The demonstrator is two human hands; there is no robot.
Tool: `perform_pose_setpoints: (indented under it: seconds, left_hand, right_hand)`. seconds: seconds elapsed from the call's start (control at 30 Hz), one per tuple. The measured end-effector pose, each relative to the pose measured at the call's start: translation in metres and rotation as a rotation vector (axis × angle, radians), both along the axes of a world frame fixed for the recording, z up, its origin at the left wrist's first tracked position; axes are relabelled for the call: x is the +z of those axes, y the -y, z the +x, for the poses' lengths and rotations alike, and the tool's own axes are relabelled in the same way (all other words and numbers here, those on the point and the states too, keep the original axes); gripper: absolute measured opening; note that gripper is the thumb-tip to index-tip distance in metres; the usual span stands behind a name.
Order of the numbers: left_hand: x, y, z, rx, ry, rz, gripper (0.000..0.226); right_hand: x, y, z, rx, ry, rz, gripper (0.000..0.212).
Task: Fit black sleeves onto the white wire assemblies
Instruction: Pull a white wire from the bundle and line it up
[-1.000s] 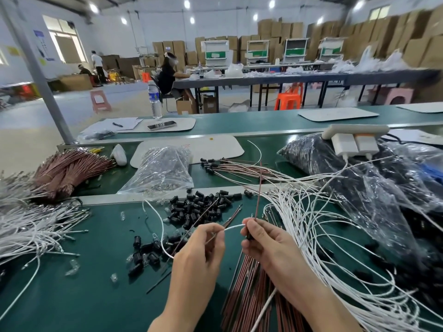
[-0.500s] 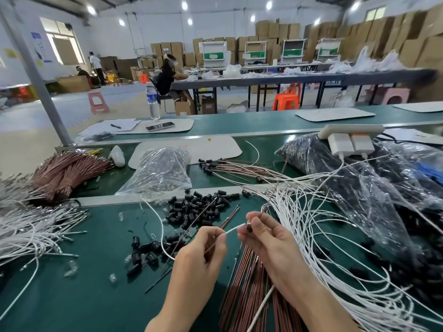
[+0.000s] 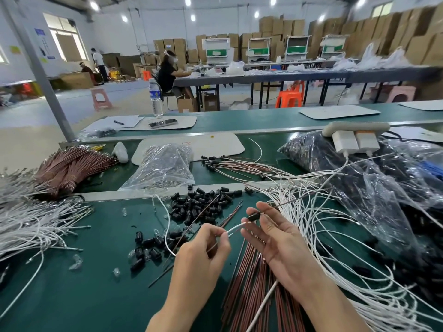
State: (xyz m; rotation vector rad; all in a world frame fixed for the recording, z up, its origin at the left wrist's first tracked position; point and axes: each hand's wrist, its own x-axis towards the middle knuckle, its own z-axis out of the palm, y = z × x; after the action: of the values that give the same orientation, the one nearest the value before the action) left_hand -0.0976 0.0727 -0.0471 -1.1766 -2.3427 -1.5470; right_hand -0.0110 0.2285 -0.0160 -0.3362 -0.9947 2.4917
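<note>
A: Start on the left. What has the left hand (image 3: 203, 245) got?

B: Its fingers (image 3: 217, 237) are curled tight, pinching the white wire (image 3: 236, 228) just short of its free end. The rest of the wire loops away to the left across the counter (image 3: 84, 283).

A: And the sleeve?

B: The black sleeve (image 3: 253, 216) sits just past the wire tip, nipped between thumb and forefinger of the right hand (image 3: 275, 238). The other fingers there lie nearly straight and loose. A thin dark wire (image 3: 299, 200) runs out of the sleeve, up and to the right. Whether the white tip is inside the bore, I can't tell.

A: How will they handle?

B: Both look very light. I'd judge the wire limp, so it wants holding close to the tip, as it is, or it will buckle instead of pushing in. The sleeve looks small, hard and smooth, likely to squirt out of a pinch. Grip its sides and leave the mouth clear.

A: What's around?

B: Far left, a heap of loose white wires (image 3: 31, 226) with a brown bundle (image 3: 69, 166) behind it. Then a clear bag (image 3: 163, 166), and a pile of spare sleeves (image 3: 199, 204) just beyond the left hand. Brown wires (image 3: 251, 283) lie under both wrists, a white tangle (image 3: 335, 236) spreads right of the right hand, and dark bags (image 3: 359, 176) sit further right.

A: Anything in the way?

B: The tangle, I'd say. A trailing wire could snag in it.
</note>
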Motion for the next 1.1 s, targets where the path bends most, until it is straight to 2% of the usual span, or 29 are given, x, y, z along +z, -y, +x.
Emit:
perform_pose_setpoints:
  seconds: [0.23, 0.8, 1.1]
  left_hand:
    - [-0.001, 0.0, -0.001, 0.055, -0.01, 0.011, 0.011]
    - [0.004, -0.002, 0.0, -0.017, -0.046, -0.009, 0.016]
    - [0.001, -0.003, 0.0, -0.032, -0.009, -0.035, 0.016]
  right_hand:
    - [-0.001, 0.0, -0.001, 0.0, 0.019, 0.018, 0.034]
    - [-0.005, 0.008, -0.003, -0.082, 0.131, 0.216, 0.024]
    - [0.0, 0.014, 0.001, -0.131, 0.196, 0.56, 0.015]
